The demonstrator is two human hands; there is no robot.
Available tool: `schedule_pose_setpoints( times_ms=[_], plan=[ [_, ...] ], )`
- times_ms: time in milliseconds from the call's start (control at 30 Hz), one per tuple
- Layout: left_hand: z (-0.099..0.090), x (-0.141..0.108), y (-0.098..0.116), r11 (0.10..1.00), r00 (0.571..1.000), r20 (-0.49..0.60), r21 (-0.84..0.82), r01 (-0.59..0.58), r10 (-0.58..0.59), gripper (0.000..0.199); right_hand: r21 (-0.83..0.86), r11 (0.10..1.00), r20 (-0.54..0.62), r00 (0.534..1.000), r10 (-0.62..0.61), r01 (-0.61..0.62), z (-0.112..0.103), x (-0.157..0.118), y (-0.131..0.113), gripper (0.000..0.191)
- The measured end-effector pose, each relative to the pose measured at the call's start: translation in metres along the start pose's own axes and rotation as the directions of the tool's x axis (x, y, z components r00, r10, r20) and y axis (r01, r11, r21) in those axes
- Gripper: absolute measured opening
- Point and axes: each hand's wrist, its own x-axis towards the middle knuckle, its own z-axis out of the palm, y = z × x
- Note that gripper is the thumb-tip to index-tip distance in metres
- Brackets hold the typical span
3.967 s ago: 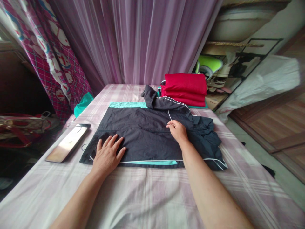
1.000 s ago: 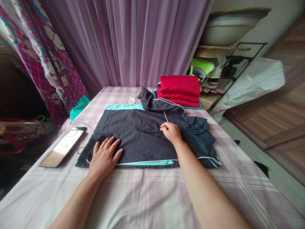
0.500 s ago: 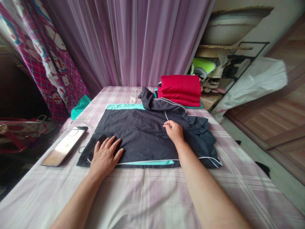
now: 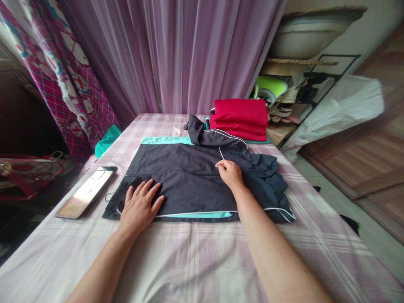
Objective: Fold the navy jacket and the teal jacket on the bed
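A dark jacket (image 4: 176,193) with white piping and turquoise lining lies front up on the table, its sleeve and collar parts bunched toward the right. My left hand (image 4: 140,205) rests flat on the jacket's lower left part, fingers spread. Over the jacket's middle, along the front seam line, my right hand (image 4: 231,173) is closed in a pinch on the jacket. The fingers hide exactly which bit of it they hold. One dark sleeve (image 4: 197,130) is folded back at the far side, beside a stack of folded red clothing (image 4: 240,120).
A phone (image 4: 86,192) lies left of the jacket on the checked tablecloth (image 4: 189,261). Turquoise cloth (image 4: 107,141) hangs at the table's left edge. Purple curtains (image 4: 176,54) close off the back. A rack (image 4: 334,84) with shoes and a basin (image 4: 309,35) stands at the right.
Both hands and the jacket stay in place. The whole view shifts very slightly.
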Motion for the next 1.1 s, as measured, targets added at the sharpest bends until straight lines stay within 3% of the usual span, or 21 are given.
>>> schedule_pose_setpoints(
  times_ms=[1100],
  plan=[
    [0.0017,0.0,-0.0005,1.0,1.0,-0.014,0.003,-0.004,0.004,0.049,0.005,1.0,0.005,1.0,0.011,-0.011,0.0004,0.0001,0.0,0.023]
  ],
)
